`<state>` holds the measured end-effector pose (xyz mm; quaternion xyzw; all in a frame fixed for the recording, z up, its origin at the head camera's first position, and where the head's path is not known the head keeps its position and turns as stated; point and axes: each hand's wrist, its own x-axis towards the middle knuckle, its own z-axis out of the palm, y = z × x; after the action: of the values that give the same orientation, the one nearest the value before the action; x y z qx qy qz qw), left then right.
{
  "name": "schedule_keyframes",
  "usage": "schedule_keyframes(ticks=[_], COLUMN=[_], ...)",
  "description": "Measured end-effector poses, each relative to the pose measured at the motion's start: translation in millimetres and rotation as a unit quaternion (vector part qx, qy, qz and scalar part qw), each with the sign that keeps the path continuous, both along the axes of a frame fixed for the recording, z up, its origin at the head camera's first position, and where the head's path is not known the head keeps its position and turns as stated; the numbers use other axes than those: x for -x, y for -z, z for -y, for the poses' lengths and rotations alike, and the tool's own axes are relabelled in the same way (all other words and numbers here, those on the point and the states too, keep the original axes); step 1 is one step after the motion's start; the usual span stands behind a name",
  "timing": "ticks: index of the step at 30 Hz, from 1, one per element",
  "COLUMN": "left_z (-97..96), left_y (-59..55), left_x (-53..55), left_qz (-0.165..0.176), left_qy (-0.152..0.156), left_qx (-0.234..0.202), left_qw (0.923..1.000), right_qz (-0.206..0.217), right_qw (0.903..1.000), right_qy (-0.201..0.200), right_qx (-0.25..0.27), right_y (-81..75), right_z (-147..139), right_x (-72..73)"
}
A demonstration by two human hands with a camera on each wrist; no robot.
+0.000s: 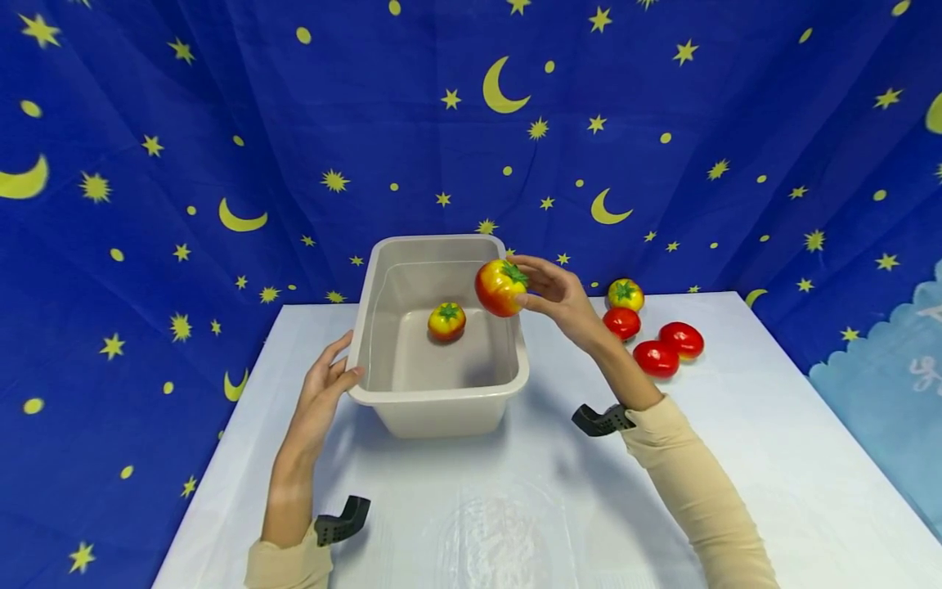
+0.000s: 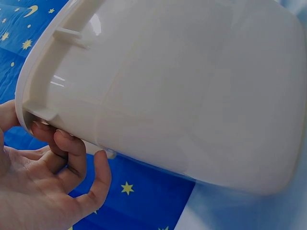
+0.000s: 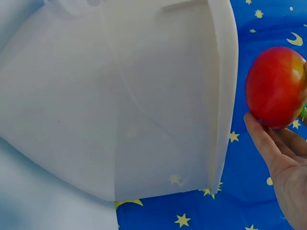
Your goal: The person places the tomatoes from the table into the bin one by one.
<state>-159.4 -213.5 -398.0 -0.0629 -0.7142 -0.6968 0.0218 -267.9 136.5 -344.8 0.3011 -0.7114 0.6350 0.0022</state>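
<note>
A beige plastic bin (image 1: 441, 398) stands on the table, with one yellow-and-red tomato (image 1: 446, 322) with a green leafy top on its floor. My left hand (image 1: 318, 391) grips the bin's left rim; in the left wrist view its fingers (image 2: 72, 155) curl under the lip from outside. Over the bin's right rim, my right hand (image 1: 553, 301) holds a second red-and-yellow tomato (image 1: 499, 288) between thumb and fingers. The right wrist view shows that tomato's red side (image 3: 273, 86) above the level of the rim (image 3: 225, 96), with part of the hand cut off by the frame edge.
Right of the bin lie a yellow tomato (image 1: 625, 294) and several red ones (image 1: 657, 359), close to the right forearm. A blue star-and-moon cloth (image 1: 412, 123) hangs behind the white table (image 1: 773, 458). Each wrist carries a black mount (image 1: 602, 420).
</note>
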Motion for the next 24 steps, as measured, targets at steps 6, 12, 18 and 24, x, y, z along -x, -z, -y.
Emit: schedule_keyframes(ticks=[6,12,18,24], left_z=[0.3,0.3,-0.3,-0.3], left_y=[0.6,0.8,0.0,-0.9], left_x=[-0.3,-0.7,-0.5,-0.3], left_qz=[0.0,0.003,0.006,0.006], left_qy=[-0.001,-0.001,0.0,-0.001], left_qx=[0.002,0.002,0.001,0.0], left_qw=[1.0,1.0,1.0,1.0], right_qz=[0.011,0.005,-0.002,-0.009], right_qw=[0.9999,0.9997,0.9994,0.9981], right_qy=[-0.009,-0.015,-0.029,-0.06], right_qx=[-0.007,-0.018,-0.017,0.012], right_y=[0.9,2.7,3.3,6.7], right_z=[8.1,16.1,23.3,24.2], right_x=[-0.3,1.1,1.3,2.0])
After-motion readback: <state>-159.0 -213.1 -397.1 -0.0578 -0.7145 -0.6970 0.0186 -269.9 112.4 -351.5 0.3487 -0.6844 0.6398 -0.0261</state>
